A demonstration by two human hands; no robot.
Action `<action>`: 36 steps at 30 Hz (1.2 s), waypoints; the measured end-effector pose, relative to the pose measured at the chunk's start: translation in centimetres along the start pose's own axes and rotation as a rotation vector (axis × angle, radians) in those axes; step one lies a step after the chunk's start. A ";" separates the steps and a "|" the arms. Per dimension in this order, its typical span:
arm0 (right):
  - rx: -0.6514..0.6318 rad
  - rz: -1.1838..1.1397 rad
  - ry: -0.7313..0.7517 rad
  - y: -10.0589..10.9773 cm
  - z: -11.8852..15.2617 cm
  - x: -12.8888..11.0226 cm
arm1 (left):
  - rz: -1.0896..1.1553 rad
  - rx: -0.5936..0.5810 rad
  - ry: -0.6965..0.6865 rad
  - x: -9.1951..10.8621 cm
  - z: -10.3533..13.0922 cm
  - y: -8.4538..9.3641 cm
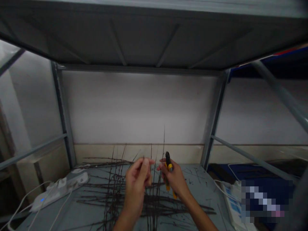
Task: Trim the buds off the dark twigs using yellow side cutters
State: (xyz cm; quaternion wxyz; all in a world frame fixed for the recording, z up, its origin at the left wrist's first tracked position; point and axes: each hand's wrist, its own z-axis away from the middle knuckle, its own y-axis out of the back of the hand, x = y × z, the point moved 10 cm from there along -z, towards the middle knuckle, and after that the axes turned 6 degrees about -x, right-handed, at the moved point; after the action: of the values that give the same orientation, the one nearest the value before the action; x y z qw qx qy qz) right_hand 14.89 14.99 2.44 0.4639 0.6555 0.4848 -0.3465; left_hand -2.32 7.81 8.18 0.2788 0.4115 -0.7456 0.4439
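Observation:
In my right hand [172,176] is a pair of pliers [167,158] with a black head pointing up and yellow-and-black handles. Its thumb and fingertips are beside a thin upright twig [164,138]. My left hand [138,178] is closed in a pinch just to the left; a tiny dark tip shows above the thumb, too small to name. Beneath both hands, dark thin twigs [113,194] lie crossed lengthwise and crosswise in a rough grid on the grey board [192,195]. My hands and forearms hide part of the grid.
A white power strip [77,180] with plugged-in cables lies on the left. Metal frame posts [63,118] stand at both sides, under a low panel [144,38] overhead. Small twig scraps are scattered at the right. A white and blue package [232,202] sits beyond the right edge.

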 end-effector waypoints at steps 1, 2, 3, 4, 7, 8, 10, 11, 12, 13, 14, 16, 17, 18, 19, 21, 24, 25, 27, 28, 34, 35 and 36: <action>0.001 -0.046 0.035 -0.1 0.5 -1.1 | -0.081 0.005 -0.016 -0.6 -1.4 0.3; 0.003 -0.080 0.068 -0.2 0.9 -2.2 | -0.134 0.008 -0.038 -1.1 -2.8 0.5; 0.003 -0.096 0.095 -0.4 1.4 -3.0 | -0.163 0.015 -0.064 -1.5 -4.0 0.6; 0.002 -0.092 0.114 -0.6 1.9 -3.6 | -0.171 0.014 -0.082 -1.9 -4.9 0.6; -0.006 -0.055 0.135 -1.7 3.2 -4.1 | -0.141 -0.024 -0.062 -3.1 -6.2 -0.5; -0.008 -0.041 0.133 -2.0 3.6 -3.9 | -0.125 -0.041 -0.044 -3.6 -6.3 -0.9; -0.007 -0.009 0.121 -2.3 4.2 -3.3 | -0.092 -0.057 -0.032 -4.2 -6.0 -1.6; -0.008 0.006 0.111 -2.2 4.5 -2.8 | -0.077 -0.057 -0.033 -4.4 -5.7 -1.7; -0.009 0.025 0.103 -1.9 4.8 -2.5 | -0.061 -0.054 -0.030 -4.7 -5.5 -1.8; -0.011 0.052 0.095 -1.4 5.0 -2.2 | -0.048 -0.051 -0.018 -5.1 -5.3 -1.9; -0.009 0.089 0.086 -0.7 5.3 -1.9 | -0.036 -0.047 -0.001 -5.6 -5.1 -1.9; 0.006 0.197 0.069 1.3 5.6 -1.8 | -0.014 -0.038 0.033 -6.5 -4.7 -1.8; 0.014 0.266 0.064 2.5 5.7 -2.0 | -0.009 -0.035 0.044 -6.9 -4.5 -1.9; 0.020 0.337 0.058 3.7 5.8 -2.3 | -0.012 -0.035 0.051 -7.2 -4.3 -1.9; 0.017 0.412 0.060 4.8 5.7 -2.8 | -0.022 -0.039 0.057 -7.6 -4.1 -2.0; 0.011 0.570 0.081 6.9 5.5 -4.0 | -0.052 -0.055 0.066 -8.3 -3.7 -2.3; 0.006 0.837 0.121 9.3 4.8 -5.9 | -0.071 -0.071 0.078 -9.2 -3.0 -2.7; 0.006 0.928 0.122 9.9 4.5 -6.4 | -0.072 -0.068 0.082 -9.4 -2.8 -2.7; 0.003 1.080 0.099 11.0 4.0 -6.9 | -0.070 -0.058 0.089 -9.6 -2.5 -2.8; -0.009 1.134 0.086 11.3 3.8 -7.0 | -0.068 -0.057 0.093 -9.6 -2.3 -2.8; -0.071 1.258 0.111 10.6 3.5 -8.4 | -0.063 -0.103 0.094 -9.4 -1.9 -3.7; -0.073 1.261 0.114 10.4 3.5 -8.6 | -0.065 -0.114 0.089 -9.3 -1.8 -3.8; -0.075 1.259 0.116 10.2 3.4 -8.8 | -0.064 -0.126 0.083 -9.3 -1.7 -3.9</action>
State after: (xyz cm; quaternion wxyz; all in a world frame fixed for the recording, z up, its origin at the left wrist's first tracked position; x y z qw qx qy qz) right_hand 22.07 7.99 11.99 0.5744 0.8162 0.0425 0.0462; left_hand 5.83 11.69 3.37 0.3490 0.3980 -0.7461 0.4038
